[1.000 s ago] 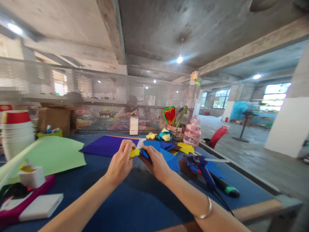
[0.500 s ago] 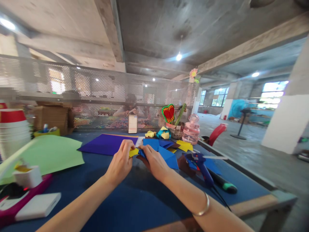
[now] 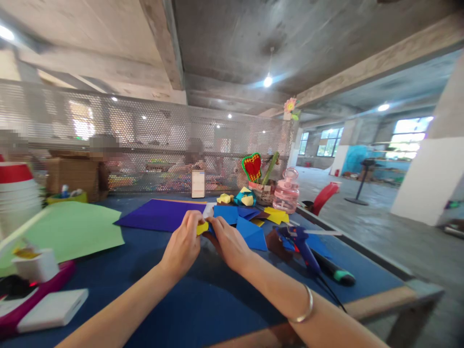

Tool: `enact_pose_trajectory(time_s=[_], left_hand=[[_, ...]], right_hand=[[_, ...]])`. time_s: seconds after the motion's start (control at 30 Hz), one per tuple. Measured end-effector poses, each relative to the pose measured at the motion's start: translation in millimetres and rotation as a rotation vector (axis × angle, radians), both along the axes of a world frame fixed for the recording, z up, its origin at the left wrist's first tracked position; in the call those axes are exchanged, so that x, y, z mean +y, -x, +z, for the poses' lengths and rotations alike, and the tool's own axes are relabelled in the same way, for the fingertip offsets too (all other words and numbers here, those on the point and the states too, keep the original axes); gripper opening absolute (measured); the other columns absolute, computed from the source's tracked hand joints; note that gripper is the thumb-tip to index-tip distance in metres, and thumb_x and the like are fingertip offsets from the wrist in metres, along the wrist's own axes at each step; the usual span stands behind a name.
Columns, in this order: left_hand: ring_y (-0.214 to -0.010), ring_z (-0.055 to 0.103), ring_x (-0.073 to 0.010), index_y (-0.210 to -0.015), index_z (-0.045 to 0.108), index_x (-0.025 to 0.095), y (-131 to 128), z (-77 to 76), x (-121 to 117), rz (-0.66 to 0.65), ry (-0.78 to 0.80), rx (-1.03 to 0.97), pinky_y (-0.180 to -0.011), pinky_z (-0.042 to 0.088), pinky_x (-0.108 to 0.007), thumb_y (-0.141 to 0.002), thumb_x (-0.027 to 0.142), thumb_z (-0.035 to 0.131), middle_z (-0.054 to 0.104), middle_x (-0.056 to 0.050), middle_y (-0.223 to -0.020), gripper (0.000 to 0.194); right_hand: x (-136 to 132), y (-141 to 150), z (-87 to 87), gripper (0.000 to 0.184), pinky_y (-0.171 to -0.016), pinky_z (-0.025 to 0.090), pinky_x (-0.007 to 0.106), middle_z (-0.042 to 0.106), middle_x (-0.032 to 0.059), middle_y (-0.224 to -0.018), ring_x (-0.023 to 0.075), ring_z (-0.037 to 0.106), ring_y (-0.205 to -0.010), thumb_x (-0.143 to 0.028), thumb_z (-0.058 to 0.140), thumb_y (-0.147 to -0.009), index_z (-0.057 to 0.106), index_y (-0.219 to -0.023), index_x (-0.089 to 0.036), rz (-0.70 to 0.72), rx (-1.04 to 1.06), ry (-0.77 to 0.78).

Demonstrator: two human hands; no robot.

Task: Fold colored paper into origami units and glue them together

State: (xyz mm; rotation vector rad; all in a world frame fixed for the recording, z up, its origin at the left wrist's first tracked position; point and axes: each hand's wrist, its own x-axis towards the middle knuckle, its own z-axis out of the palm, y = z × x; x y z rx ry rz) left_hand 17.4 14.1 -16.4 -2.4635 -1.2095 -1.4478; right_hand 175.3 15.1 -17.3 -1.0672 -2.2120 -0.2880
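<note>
At the far left stands a stack of white cups with a red top [image 3: 16, 193], and before it lies a pale green sheet [image 3: 79, 224]. Nearer to the person there is a magenta power strip [image 3: 67, 274], with a white box [image 3: 54, 309] just beside it. More to the right, a purple sheet [image 3: 154, 215] lies flat on the dark blue table [image 3: 152, 304].

In the middle, the left hand [image 3: 182, 244] is narrow, and its thumb and fingers pinch a small yellow piece [image 3: 202, 228]. This piece is above the table, between the two hands. The right hand [image 3: 232, 245] is also closed, with its fingers bent over a small blue piece [image 3: 211, 230], which is mostly hidden; it meets the yellow piece, but whether they are joined I cannot tell.

Just beyond the right hand lie flat blue papers [image 3: 252, 235], then yellow papers [image 3: 277, 215] near a pink bottle [image 3: 286, 197]. At the right rests a blue glue gun [image 3: 306, 253].
</note>
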Motion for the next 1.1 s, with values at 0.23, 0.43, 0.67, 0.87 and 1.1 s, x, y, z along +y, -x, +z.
enact_pose_trajectory(time_s=[0.23,0.43,0.67,0.87,1.1], left_hand=[[-0.093,0.055,-0.0174,-0.097,0.039,0.022,-5,-0.4,-2,0.037,-0.016,0.009,-0.077,0.045,-0.029,-0.074,-0.001,0.035,0.050,-0.004,-0.100,0.033],[-0.090,0.055,-0.0174,-0.097,0.040,0.022,-7,-0.6,-2,0.038,-0.002,0.004,-0.076,0.045,-0.030,-0.077,0.000,0.034,0.050,-0.004,-0.099,0.030],[-0.098,0.052,-0.0177,-0.099,0.041,0.022,-4,-0.5,5,-0.043,-0.028,-0.107,-0.085,0.044,-0.032,-0.069,-0.003,0.037,0.049,-0.004,-0.102,0.039],[-0.096,0.051,-0.0169,-0.097,0.040,0.022,4,3.7,7,-0.037,-0.102,-0.181,-0.087,0.043,-0.033,-0.066,-0.005,0.036,0.050,-0.004,-0.100,0.041],[-0.086,0.057,-0.0156,-0.103,0.041,0.021,4,2.5,10,-0.007,-0.003,-0.348,-0.078,0.049,-0.031,-0.070,-0.001,0.039,0.053,-0.003,-0.097,0.040]], right_hand=[[-1,3,1.4,0.030,-0.071,0.053,0.035,0.059,0.0120,-0.104,0.0232,0.064,-0.089,-0.019,0.051,-0.092,0.044,-0.121,-0.015,-0.058,-0.010,0.053],[-2,3,3.2,0.030,-0.073,0.053,0.035,0.058,0.0124,-0.106,0.0229,0.063,-0.090,-0.018,0.049,-0.092,0.043,-0.121,-0.016,-0.064,-0.009,0.081],[-5,0,6.6,0.059,-0.083,0.050,0.038,0.052,0.0126,-0.118,0.0242,0.056,-0.105,-0.018,0.060,-0.082,0.029,-0.131,-0.018,0.102,0.180,0.058],[3,-2,-0.1,0.057,-0.083,0.050,0.034,0.050,0.0084,-0.114,0.0168,0.055,-0.090,-0.011,0.062,-0.074,0.034,-0.123,-0.021,0.167,0.403,0.023],[12,-2,-7.4,0.074,-0.074,0.051,0.032,0.051,0.0072,-0.110,0.0155,0.054,-0.083,-0.019,0.072,-0.069,0.030,-0.129,-0.022,0.146,0.428,0.138]])
